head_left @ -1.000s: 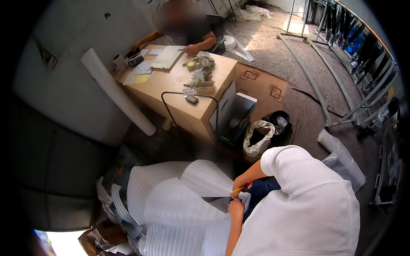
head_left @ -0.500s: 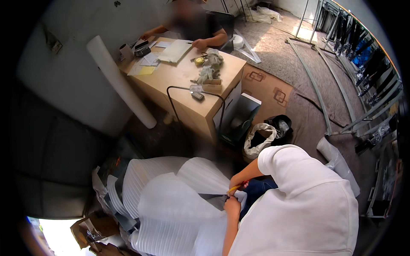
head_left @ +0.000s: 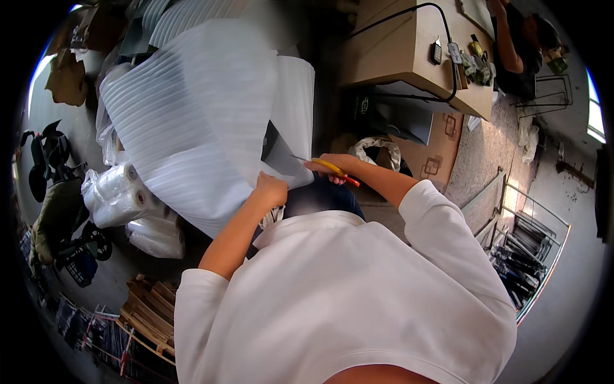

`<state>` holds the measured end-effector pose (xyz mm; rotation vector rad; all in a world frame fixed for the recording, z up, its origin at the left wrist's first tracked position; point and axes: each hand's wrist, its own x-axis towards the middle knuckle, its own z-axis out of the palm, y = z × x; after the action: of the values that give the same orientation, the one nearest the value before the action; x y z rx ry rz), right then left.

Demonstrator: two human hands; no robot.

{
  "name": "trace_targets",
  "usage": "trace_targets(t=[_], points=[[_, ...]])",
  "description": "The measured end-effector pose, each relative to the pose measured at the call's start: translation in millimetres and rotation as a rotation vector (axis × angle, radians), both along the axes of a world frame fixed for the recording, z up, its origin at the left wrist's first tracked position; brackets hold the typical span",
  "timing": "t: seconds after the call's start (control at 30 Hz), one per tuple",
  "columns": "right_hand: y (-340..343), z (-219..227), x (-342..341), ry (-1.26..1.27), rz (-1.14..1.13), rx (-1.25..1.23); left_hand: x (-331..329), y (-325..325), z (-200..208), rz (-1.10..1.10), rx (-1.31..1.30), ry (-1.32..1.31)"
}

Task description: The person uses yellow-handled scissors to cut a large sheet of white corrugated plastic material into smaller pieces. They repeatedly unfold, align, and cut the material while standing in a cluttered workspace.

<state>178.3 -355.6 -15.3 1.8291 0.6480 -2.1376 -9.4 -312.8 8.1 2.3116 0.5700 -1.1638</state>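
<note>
Your right hand (head_left: 340,163) grips the yellow-and-red scissors (head_left: 327,166), their tip pointing left over a dark gap in the white foam sheet (head_left: 198,109). Your left hand (head_left: 272,190) clenches the sheet's near edge. The sheet spreads ahead of you, toward the left, near wrapped plastic rolls (head_left: 118,192).

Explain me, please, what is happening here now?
A person in a white top holds yellow-and-red scissors in the right hand, blades pointing left over a gap in the white foam. The left hand is closed on the foam's near edge. Another person is by the desk.
</note>
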Motion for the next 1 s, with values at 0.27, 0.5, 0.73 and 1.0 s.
trace_targets(t=[0.27, 0.5, 0.73, 1.0], points=[[11, -3, 20, -0.052, 0.119, -0.015, 12, -4, -9, 0.324, -0.037, -0.172], [11, -7, 45, 0.008, 0.225, 0.007, 37, -15, -2, 0.278, 0.044, -0.373], [13, -5, 48, -0.003, 0.174, -0.117, 49, -20, 5, 0.269, 0.143, -0.391], [-18, -22, 60, -0.038, -0.006, -0.179, 69, -28, 8, 0.195, 0.113, -0.31]])
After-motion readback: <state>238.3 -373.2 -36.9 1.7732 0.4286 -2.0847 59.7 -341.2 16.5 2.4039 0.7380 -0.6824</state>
